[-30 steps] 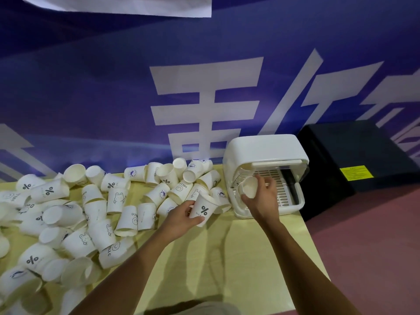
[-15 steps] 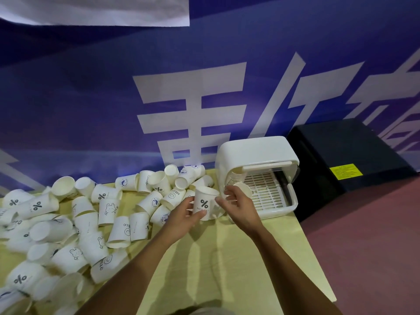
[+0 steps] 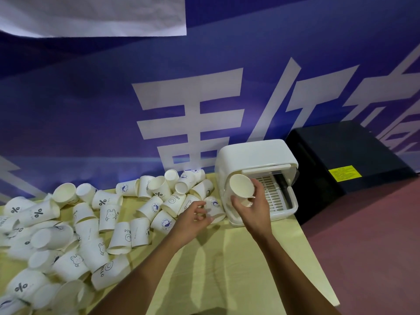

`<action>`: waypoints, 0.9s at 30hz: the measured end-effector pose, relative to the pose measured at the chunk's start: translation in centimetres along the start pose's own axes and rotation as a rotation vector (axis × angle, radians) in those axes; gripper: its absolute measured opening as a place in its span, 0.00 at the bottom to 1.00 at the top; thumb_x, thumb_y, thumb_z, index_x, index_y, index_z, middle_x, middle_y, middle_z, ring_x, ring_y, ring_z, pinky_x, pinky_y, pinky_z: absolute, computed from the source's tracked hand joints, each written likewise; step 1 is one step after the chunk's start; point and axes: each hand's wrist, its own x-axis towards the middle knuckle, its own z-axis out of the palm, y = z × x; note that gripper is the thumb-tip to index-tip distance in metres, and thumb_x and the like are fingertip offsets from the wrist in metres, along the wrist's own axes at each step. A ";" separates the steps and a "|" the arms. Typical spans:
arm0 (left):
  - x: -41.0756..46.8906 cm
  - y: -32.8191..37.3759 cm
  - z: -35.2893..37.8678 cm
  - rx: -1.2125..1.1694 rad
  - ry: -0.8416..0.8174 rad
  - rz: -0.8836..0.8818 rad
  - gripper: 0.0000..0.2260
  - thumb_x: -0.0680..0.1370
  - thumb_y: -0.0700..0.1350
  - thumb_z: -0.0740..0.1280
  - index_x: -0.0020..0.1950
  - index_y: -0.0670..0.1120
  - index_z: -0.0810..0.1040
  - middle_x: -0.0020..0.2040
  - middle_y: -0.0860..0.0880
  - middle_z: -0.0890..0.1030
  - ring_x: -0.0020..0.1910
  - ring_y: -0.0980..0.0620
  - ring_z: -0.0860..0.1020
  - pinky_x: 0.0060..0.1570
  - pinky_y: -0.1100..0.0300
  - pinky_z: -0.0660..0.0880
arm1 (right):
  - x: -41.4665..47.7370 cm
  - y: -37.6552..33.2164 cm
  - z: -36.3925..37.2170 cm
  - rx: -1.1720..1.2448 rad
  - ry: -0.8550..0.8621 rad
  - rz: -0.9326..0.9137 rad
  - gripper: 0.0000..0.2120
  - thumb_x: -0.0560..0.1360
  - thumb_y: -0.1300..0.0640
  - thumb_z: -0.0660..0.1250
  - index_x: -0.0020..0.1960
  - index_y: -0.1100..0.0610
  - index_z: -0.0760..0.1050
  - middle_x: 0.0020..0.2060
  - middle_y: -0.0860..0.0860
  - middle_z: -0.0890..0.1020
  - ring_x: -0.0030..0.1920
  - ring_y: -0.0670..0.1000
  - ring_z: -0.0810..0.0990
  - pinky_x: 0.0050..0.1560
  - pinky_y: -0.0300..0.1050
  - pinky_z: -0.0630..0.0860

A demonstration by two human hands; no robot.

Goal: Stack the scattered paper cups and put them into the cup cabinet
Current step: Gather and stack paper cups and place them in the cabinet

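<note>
**Paper cup held at the mouth of the cup cabinet**

Gripped in the curled fingers (image 3: 258,189) of the right hand (image 3: 252,210): a white paper cup (image 3: 241,186), tilted, open mouth towards the camera, raised just before the open front of the boxy white plastic cup cabinet (image 3: 256,153). Inside the cabinet, a slotted white tray (image 3: 272,192). Just left of the cabinet, the left hand (image 3: 191,220), fingers (image 3: 200,204) loose and spread, slightly blurred, gripping nothing, hovering by the nearest of the scattered white printed paper cups (image 3: 91,223). Heaped on sides and ends across the left half of the pale yellow tabletop (image 3: 227,269). Behind, a blue banner with large white characters (image 3: 113,110). To the right, a black box with a yellow label (image 3: 341,160) and a reddish floor (image 3: 375,246).
</note>
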 end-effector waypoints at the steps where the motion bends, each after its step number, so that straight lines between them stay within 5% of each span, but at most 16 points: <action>1: -0.1 -0.1 0.0 0.000 0.015 -0.002 0.20 0.75 0.47 0.75 0.65 0.53 0.74 0.56 0.54 0.80 0.47 0.59 0.79 0.42 0.73 0.73 | 0.0 0.3 -0.4 -0.022 0.040 -0.001 0.33 0.68 0.43 0.75 0.69 0.41 0.66 0.60 0.36 0.76 0.61 0.40 0.75 0.58 0.39 0.74; 4: -0.4 -0.4 0.1 0.022 0.029 -0.011 0.20 0.75 0.46 0.76 0.64 0.53 0.74 0.57 0.52 0.79 0.48 0.55 0.79 0.42 0.73 0.73 | -0.3 1.3 -0.8 -0.062 0.090 -0.013 0.35 0.68 0.43 0.74 0.71 0.39 0.63 0.59 0.29 0.73 0.61 0.32 0.72 0.57 0.33 0.69; 11: -0.6 -0.9 0.1 0.034 0.037 -0.049 0.23 0.74 0.47 0.76 0.66 0.51 0.73 0.58 0.52 0.78 0.52 0.52 0.79 0.45 0.69 0.75 | 0.2 1.9 0.0 -0.147 0.051 -0.040 0.31 0.70 0.44 0.75 0.68 0.35 0.63 0.56 0.24 0.73 0.55 0.32 0.74 0.49 0.29 0.69; 18: -0.9 -1.8 -0.8 0.007 0.076 -0.077 0.19 0.75 0.46 0.75 0.64 0.52 0.74 0.57 0.52 0.78 0.51 0.54 0.78 0.47 0.65 0.76 | 0.6 2.7 0.9 -0.291 0.037 -0.049 0.31 0.72 0.51 0.76 0.71 0.51 0.67 0.57 0.50 0.80 0.57 0.54 0.78 0.57 0.57 0.77; 23: -0.9 -2.5 -0.9 -0.009 0.097 -0.091 0.20 0.75 0.47 0.76 0.64 0.51 0.74 0.56 0.53 0.78 0.49 0.56 0.78 0.43 0.70 0.74 | 0.3 3.3 0.9 -0.417 -0.034 -0.012 0.35 0.72 0.52 0.76 0.75 0.59 0.66 0.67 0.57 0.76 0.66 0.60 0.72 0.67 0.57 0.70; 27: -1.0 -3.2 -0.8 -0.006 0.107 -0.095 0.20 0.75 0.48 0.76 0.64 0.52 0.74 0.56 0.53 0.78 0.51 0.54 0.79 0.47 0.68 0.75 | 0.5 3.5 1.0 -0.552 -0.188 0.091 0.46 0.72 0.47 0.76 0.80 0.61 0.55 0.76 0.61 0.64 0.74 0.63 0.63 0.73 0.58 0.63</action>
